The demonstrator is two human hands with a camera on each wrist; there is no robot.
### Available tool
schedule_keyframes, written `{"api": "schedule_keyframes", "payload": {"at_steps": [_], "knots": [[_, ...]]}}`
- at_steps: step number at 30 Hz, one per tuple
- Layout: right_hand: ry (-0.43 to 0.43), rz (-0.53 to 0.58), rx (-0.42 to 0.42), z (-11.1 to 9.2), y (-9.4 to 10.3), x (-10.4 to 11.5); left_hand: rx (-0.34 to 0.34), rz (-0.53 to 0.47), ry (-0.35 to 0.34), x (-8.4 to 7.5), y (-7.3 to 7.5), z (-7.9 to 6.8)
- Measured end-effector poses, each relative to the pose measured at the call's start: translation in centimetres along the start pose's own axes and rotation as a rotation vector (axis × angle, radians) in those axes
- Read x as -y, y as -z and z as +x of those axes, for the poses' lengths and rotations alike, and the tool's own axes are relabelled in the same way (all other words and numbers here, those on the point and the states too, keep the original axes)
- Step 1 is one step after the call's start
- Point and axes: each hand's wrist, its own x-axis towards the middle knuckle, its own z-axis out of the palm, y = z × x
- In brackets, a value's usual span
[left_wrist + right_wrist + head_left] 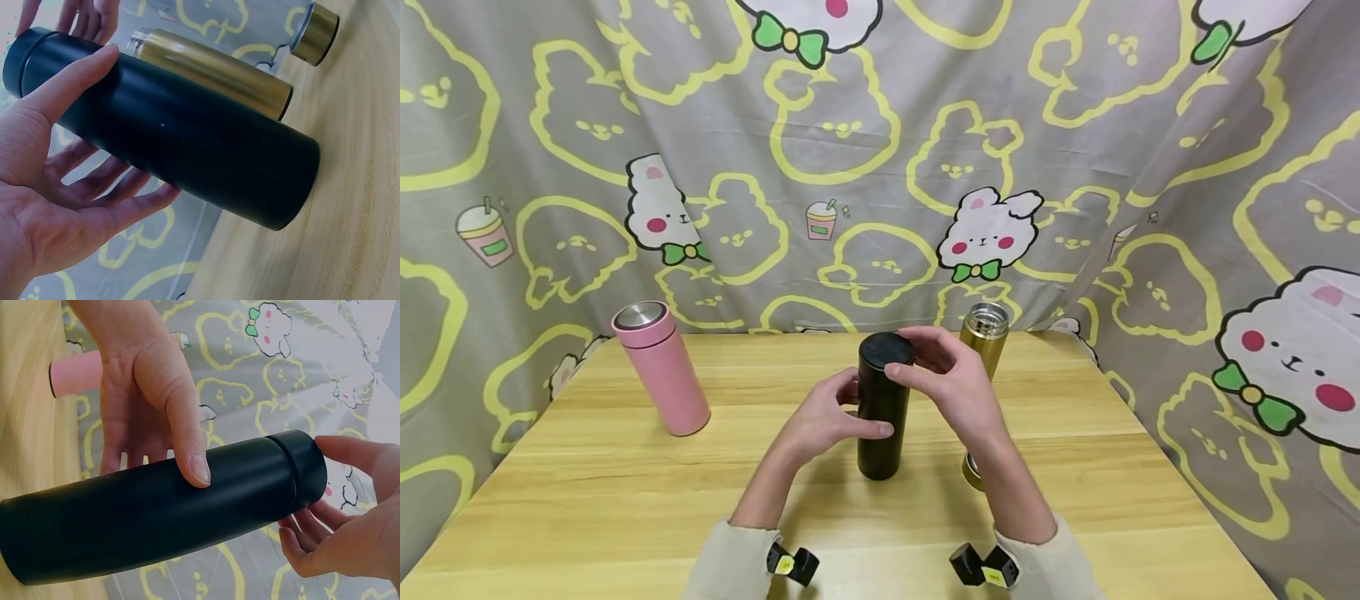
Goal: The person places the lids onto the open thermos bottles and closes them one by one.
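Note:
A black thermos flask [880, 457] stands upright near the middle of the table, its black lid [306, 469] fitted on top. My left hand [823, 421] grips the body, thumb across the near side and fingers curled round behind. At the top, my right hand [958, 387] pinches the lid between thumb and fingers. To the right stands a gold thermos flask [212, 72] with its silvery threaded mouth uncovered, partly hidden by the right hand. Its gold lid [317, 34] sits on the table nearer to me, half behind my right forearm.
A pink thermos flask [666, 375] with a silvery-topped lid stands at the left of the wooden table [587, 500]. A grey curtain [895, 142] with cartoon rabbits hangs close behind the table and along its sides.

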Motion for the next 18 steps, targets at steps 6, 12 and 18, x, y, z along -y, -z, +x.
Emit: {"api": "schedule_keyframes", "payload": {"at_steps": [6,12,18], "knots": [[0.023,-0.027,-0.007,0.06,0.0,0.04,-0.005,0.003,0.002,0.01,0.02,0.05],[0.027,-0.01,0.04,0.14,-0.14,-0.02,-0.003,0.0,0.001,0.04,0.1,0.04],[0.033,-0.019,0.051,0.19,-0.21,-0.24,0.006,-0.006,-0.002,-0.04,0.01,0.02]]}}
